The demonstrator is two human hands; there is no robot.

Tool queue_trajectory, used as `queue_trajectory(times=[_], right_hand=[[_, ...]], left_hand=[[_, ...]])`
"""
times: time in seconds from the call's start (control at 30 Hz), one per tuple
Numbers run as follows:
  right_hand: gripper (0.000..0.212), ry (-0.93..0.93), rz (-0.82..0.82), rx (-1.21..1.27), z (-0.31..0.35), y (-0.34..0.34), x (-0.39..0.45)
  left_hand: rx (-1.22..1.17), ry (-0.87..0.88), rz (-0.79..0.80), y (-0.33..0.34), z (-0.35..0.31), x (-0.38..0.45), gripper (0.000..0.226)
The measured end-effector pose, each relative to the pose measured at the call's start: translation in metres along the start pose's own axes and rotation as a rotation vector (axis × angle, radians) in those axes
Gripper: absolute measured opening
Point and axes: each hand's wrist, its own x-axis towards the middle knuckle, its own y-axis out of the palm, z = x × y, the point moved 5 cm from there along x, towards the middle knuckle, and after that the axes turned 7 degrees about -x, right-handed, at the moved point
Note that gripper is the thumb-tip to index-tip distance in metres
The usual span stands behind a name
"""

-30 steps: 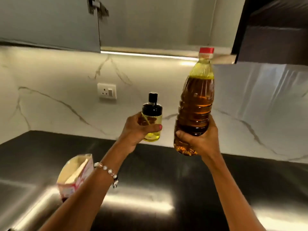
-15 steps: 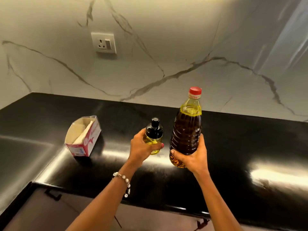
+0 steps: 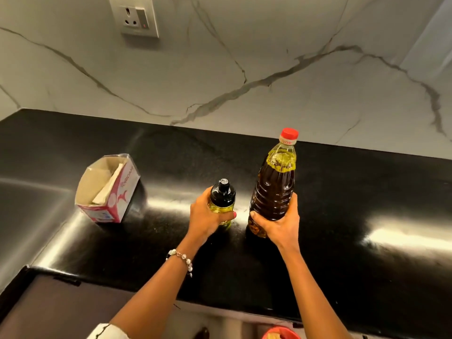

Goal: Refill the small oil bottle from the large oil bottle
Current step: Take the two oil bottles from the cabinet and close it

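Two bottles stand upright side by side over the black tabletop (image 3: 342, 204), one in each of my hands. My left hand (image 3: 208, 216) wraps its fingers (image 3: 226, 214) round the small bottle (image 3: 222, 200), which has a black cap and yellow oil low in its clear body. My right hand (image 3: 278, 227) grips the large bottle (image 3: 274, 189) near its base, fingers curled round the lower ribs; its red cap (image 3: 289, 136) is on and dark oil fills it almost to the shoulder. Both bottoms sit at or just above the tabletop; I cannot tell whether they touch. An open carton (image 3: 107, 189) lies to the left, well apart. A beaded bracelet (image 3: 182, 259) circles my left wrist.
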Motion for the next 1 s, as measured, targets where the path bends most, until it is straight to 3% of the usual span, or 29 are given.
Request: queue_trajectory(times=[0.2, 0.77, 1.0], right_hand=[[0.086, -0.010, -0.023, -0.033, -0.007, 0.009, 0.007], [0.100, 0.102, 0.060, -0.081, -0.019, 0.019, 0.008], [0.106, 0.157, 0.190, -0.182, -0.020, 0.008, 0.004]], left_hand=[[0.032, -0.013, -0.004, -0.003, 0.012, 0.016, 0.076], [0.082, -0.038, 0.049, -0.004, 0.029, 0.021, 0.077], [0.272, -0.042, 0.035, -0.003, 0.020, 0.016, 0.098]])
